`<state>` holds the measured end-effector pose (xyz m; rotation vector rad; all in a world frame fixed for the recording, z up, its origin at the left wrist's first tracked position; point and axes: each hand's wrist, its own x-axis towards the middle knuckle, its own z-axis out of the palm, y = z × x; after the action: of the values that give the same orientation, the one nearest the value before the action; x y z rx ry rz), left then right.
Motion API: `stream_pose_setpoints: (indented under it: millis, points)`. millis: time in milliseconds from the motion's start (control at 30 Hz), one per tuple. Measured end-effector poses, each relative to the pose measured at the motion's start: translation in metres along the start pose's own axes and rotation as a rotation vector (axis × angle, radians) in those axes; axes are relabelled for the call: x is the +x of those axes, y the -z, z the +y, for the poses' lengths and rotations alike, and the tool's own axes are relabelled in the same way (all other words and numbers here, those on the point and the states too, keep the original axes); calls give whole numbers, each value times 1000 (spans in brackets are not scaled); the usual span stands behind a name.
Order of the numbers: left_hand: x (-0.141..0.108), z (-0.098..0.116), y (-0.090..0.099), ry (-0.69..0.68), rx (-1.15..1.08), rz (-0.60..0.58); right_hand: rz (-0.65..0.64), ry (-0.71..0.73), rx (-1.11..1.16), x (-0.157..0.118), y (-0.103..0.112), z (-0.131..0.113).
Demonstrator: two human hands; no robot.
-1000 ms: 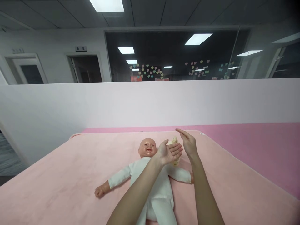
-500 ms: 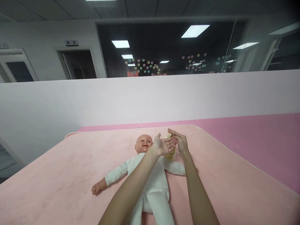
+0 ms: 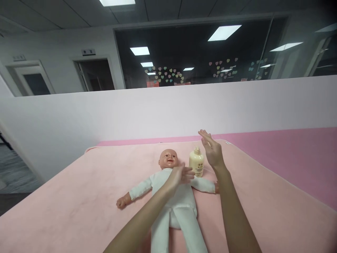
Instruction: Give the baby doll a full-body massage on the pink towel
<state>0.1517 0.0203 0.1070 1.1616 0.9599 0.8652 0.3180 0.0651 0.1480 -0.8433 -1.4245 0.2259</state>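
A baby doll point(image 3: 168, 159) with a bald head and white cloth body lies on its back, arms spread. Over its upper chest hovers my left hand point(image 3: 180, 175), palm turned up, fingers stretched and slightly blurred, with nothing held. A pale yellow pump bottle point(image 3: 196, 162) stands upright beside the doll's head, just above its arm on the right. My right hand point(image 3: 213, 151) is raised to the right of the bottle, apart from it, fingers extended and empty. My left forearm hides part of the doll's torso.
A peach-pink blanket point(image 3: 105, 182) covers the surface under the doll, with a pink mat point(image 3: 295, 154) beyond its right edge. A low white partition point(image 3: 168, 112) runs along the back. Behind it are a dark window point(image 3: 195, 45) with heart stickers and doorways.
My right hand has left the bottle's pump and risen up and to the right. My left hand has moved down from in front of the bottle, which now shows more fully.
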Motion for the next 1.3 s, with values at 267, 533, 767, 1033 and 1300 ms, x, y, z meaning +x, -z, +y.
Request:
stream_pose_setpoints:
  millis: [267, 533, 767, 1033, 1300]
  points:
    - [-65, -43, 43, -438, 1085, -219, -142, -19, 153, -15, -16, -69]
    - [-30, -62, 50, -446, 1070, 234, -429, -197, 170, -85, -61, -34]
    - [-36, -85, 87, -431, 689, 391, -934, -238, 259, -134, -57, -28]
    - [-38, -100, 98, -490, 569, 416, -862, -67, -166, -135, -71, 3]
    - [-72, -47, 67, -646, 1034, -292, -301, -427, -188, -158, -76, 56]
